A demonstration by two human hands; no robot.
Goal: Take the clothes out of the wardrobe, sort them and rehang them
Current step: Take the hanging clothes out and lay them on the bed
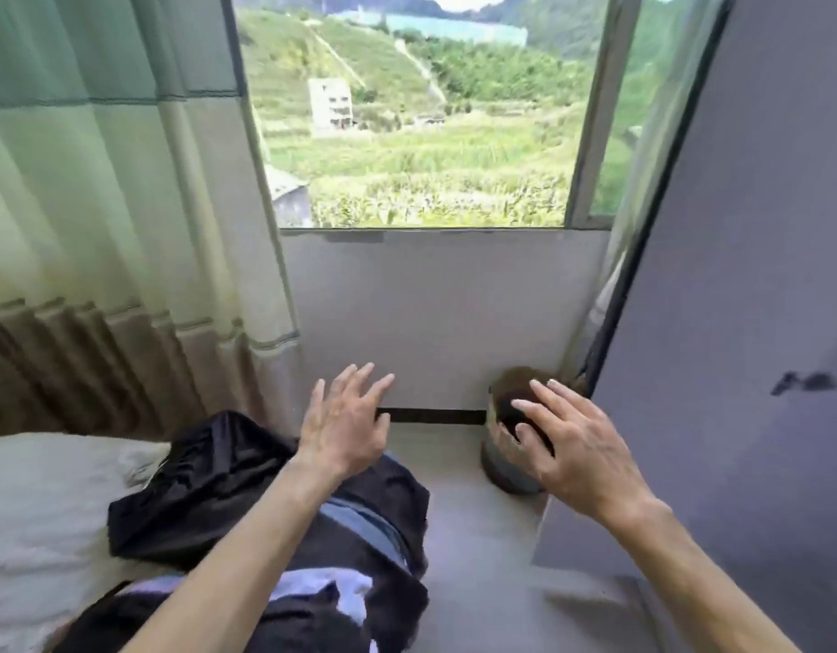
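While both hands hang in the air w/ nothing in them, task status can be read only in part.

1. Hands. Left hand [346, 426]: fingers straight and spread, palm down, above the far edge of the clothes pile; no contact w/ fabric visible. Right hand [572, 445]: fingers spread and relaxed, nothing grasped. It overlaps a small round bin [506, 468] on the floor [482, 558] in view; prob. line of sight only, contact cannot be confirmed.

2. Task item. Clothes pile [209, 492] lies on the near edge of the bed, beside white bedding [39, 511]. Dark garments on top; a blue band and a pale lavender piece show around the left forearm. Items are bunched, not folded, and not split into separate stacks. No hangers visible.

3. Wardrobe. Grey panel [746, 275] at right is prob. the wardrobe door or side. Interior and rail are not in view, so what is left inside cannot be told.

4. Progress (est.).
- Removal: at least partly done, since garments are out on the bed.
- Sorting: not begun, as far as shown; one mixed heap only.
- Rehanging: not begun; nothing on a hanger in view.
- Overall: early stage, approx. first third of the job at best.

5. Surroundings. Window [421, 110] straight ahead, curtain [101, 181] at left, grey floor between bed and panel.
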